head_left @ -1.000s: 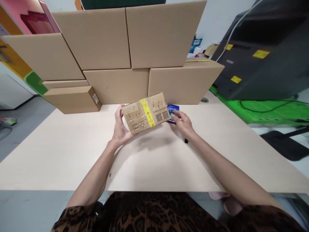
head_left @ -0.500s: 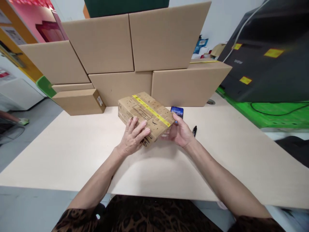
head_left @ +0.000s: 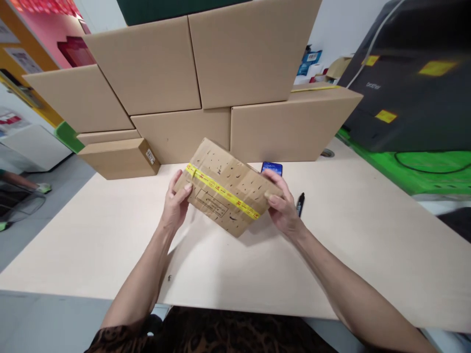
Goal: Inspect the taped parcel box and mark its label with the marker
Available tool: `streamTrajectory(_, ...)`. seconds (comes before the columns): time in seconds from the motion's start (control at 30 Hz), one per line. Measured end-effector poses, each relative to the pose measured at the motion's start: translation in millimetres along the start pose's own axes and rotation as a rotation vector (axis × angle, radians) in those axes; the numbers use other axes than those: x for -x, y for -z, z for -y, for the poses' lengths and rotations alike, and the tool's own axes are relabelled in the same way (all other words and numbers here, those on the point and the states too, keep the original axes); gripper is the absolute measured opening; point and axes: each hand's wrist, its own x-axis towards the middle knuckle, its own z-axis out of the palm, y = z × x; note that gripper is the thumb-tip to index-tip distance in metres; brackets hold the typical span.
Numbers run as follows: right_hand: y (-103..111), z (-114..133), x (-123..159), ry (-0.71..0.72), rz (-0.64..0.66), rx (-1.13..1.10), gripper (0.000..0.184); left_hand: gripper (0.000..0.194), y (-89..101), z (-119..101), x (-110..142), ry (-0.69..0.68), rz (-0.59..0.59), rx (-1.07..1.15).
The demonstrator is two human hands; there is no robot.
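Observation:
A brown cardboard box (head_left: pixel 235 171) with dark marks and a strip of yellow printed tape is held tilted above the table (head_left: pixel 235 274). My left hand (head_left: pixel 176 203) grips its left end, thumb on the taped face. At the right end, my right hand (head_left: pixel 281 203) is closed around the corner, its thumb lying on top. Fingers behind the box are partly hidden. A phone (head_left: pixel 272 168) with a lit screen lies just beyond my right hand. Beside that hand is a black marker (head_left: pixel 300 204).
Large cardboard boxes (head_left: pixel 253 54) are stacked along the table's back. A smaller box (head_left: pixel 117 158) stands at the back left. On the right is a dark covered machine (head_left: pixel 390 98) above a green surface (head_left: pixel 412 176). At far left, part of another person's leg (head_left: pixel 22 181) shows.
The box has been turned so its taped face tips toward me. My left hand has moved from the near side to the left end; my right hand still holds the right end.

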Motion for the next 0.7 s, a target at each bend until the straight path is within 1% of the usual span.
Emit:
streamTrajectory(0.07,-1,-3,2,0.029,-0.059,-0.045,0.088,0.069,-4.4,-1,8,0.021,-0.004,0.054)
streamTrajectory(0.1,-2,-4,3,0.038,-0.086,-0.064,0.091,0.066,-8.9,0,13,0.007,-0.014,0.078)
streamTrajectory(0.13,-2,-6,3,0.045,-0.111,-0.074,0.092,0.066,-14.3,1,19,-0.012,-0.025,0.099)
streamTrajectory(0.23,0,-9,1,0.098,-0.161,-0.065,0.094,0.079,-30.8,1,33,-0.061,-0.046,0.143)
streamTrajectory(0.3,6,-8,-2,0.184,-0.133,-0.026,0.094,0.078,-37.6,-3,36,-0.037,-0.021,0.188)
streamTrajectory(0.37,13,-4,-4,0.339,-0.039,0.093,0.101,0.074,-38.7,-10,36,0.060,0.036,0.267)
streamTrajectory(0.43,18,0,-3,0.572,0.063,0.339,0.117,0.076,-33.9,-16,32,0.193,0.091,0.368)
streamTrajectory(0.5,19,2,-1,0.793,0.139,0.576,0.128,0.073,-24.7,-18,27,0.308,0.113,0.470)
streamTrajectory(0.53,19,3,0,0.887,0.175,0.658,0.129,0.067,-19.3,-17,24,0.356,0.116,0.514)
streamTrajectory(0.6,17,3,3,1.047,0.261,0.745,0.123,0.057,-9.5,-14,21,0.445,0.135,0.578)
streamTrajectory(0.7,16,0,6,1.202,0.347,0.831,0.111,0.052,-2.0,-10,19,0.521,0.162,0.636)
